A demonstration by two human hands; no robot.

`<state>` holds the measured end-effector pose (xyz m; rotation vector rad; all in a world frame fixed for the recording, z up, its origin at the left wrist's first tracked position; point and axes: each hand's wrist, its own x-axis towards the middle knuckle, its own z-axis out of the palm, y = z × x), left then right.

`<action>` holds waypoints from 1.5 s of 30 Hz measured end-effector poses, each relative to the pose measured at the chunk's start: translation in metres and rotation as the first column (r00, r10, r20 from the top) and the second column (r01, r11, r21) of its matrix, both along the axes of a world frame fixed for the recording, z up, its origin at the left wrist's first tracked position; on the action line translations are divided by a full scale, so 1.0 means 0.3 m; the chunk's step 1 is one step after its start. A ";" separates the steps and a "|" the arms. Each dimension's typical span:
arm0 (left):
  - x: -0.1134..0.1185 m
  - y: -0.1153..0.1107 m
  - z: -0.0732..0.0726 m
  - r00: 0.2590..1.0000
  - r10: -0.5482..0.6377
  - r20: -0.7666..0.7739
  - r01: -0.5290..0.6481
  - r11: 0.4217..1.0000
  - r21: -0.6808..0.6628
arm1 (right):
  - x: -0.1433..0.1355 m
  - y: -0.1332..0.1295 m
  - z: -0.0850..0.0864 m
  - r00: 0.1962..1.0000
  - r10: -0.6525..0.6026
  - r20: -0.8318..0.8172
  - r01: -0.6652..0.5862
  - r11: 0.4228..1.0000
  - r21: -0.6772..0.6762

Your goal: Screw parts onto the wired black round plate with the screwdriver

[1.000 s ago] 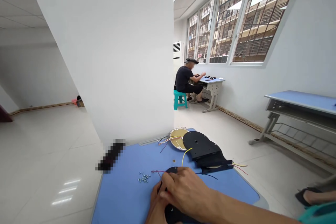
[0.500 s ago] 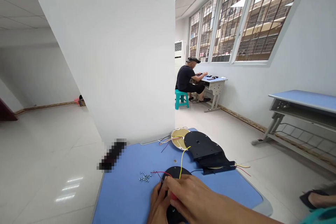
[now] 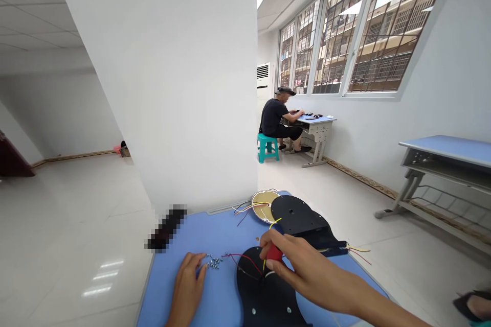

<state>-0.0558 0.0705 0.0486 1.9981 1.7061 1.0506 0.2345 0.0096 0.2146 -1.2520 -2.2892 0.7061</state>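
Observation:
My left hand [image 3: 188, 286] rests at the edge of a small heap of silver screws [image 3: 215, 261], thumb and forefinger apart beside them. In my right hand [image 3: 295, 260] is a red-handled screwdriver [image 3: 274, 252]; its shaft is hidden by the fingers. Below that hand lies a black curved plate [image 3: 264, 294] with two screws showing near its lower part. A red wire [image 3: 245, 256] loops from the plate toward the screws, and a yellow wire [image 3: 275, 223] rises behind my right hand.
Another black curved housing [image 3: 299, 212] and a round tan disc with wires [image 3: 264, 205] lie at the back of the blue table [image 3: 207, 232]. A white pillar [image 3: 184, 87] stands right behind. Farther off, a person [image 3: 274, 115] sits at another desk. One more desk [image 3: 452, 148] stands at right.
My left hand has left the black plate and moved left to the screws. My right hand has lifted up and away with the screwdriver, uncovering more of the plate.

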 end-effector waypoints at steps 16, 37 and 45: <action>0.077 -0.053 0.023 0.970 -0.067 0.234 0.077 0.997 -0.032 | -0.048 0.027 -0.007 0.992 -0.004 -0.128 0.011 0.998 0.055; 0.172 -0.095 0.002 0.482 0.174 0.859 0.328 0.873 -0.361 | -0.097 0.030 0.002 0.997 0.063 -0.053 -0.058 0.994 0.094; 0.173 -0.098 -0.006 0.358 0.215 0.909 0.398 0.845 -0.357 | -0.105 0.032 -0.003 0.993 0.069 -0.092 -0.061 0.995 0.082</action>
